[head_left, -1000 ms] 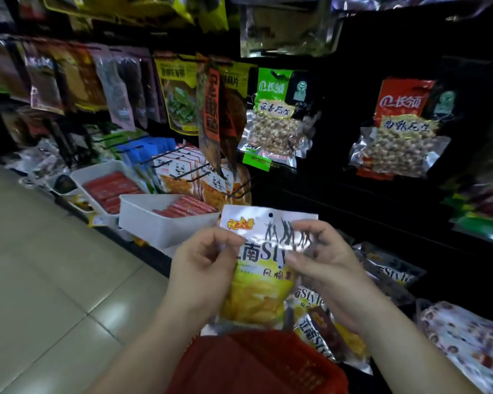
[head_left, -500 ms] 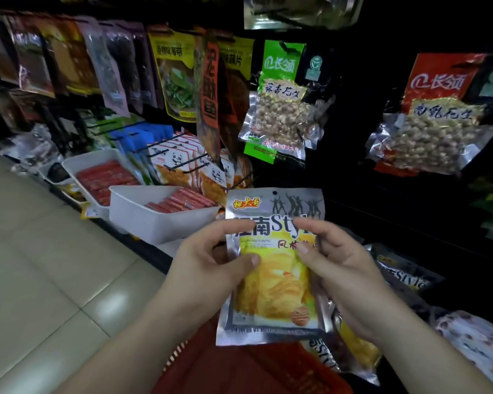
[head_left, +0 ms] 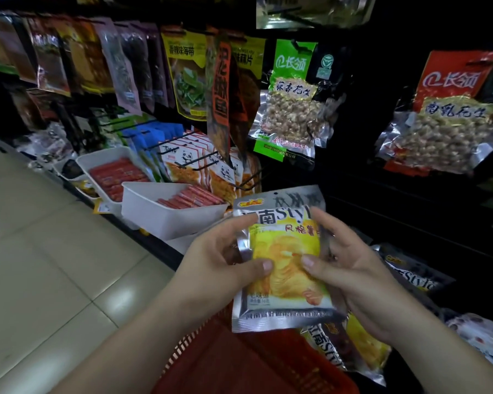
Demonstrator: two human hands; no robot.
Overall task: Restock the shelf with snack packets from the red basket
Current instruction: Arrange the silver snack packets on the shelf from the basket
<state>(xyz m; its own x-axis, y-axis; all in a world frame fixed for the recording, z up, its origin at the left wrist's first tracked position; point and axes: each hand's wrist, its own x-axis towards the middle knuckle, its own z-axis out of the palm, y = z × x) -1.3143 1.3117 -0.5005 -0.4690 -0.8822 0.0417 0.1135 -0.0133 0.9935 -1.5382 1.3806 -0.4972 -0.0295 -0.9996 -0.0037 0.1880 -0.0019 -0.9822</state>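
Observation:
A silver and yellow snack packet (head_left: pixel 285 251) is held upright in front of the dark shelf, above the red basket (head_left: pixel 239 362). My left hand (head_left: pixel 225 257) pinches its left edge, thumb on the front. My right hand (head_left: pixel 345 260) grips its right edge, thumb across the yellow picture. More packets of the same kind (head_left: pixel 350 351) lie below my right wrist, partly hidden by it, and another lies on the low shelf (head_left: pixel 410 271) to the right.
Peanut packets hang on pegs: a green one (head_left: pixel 291 103) and a red one (head_left: pixel 450 115). Bare black peg hooks (head_left: pixel 248 180) stick out just left of the held packet. White trays (head_left: pixel 171 214) of red sausages sit at lower left. Tiled floor (head_left: pixel 40 265) spreads to the left.
The packet has been raised and tilted more upright, its whole front now showing. Both hands have slid from its top corners down to its side edges.

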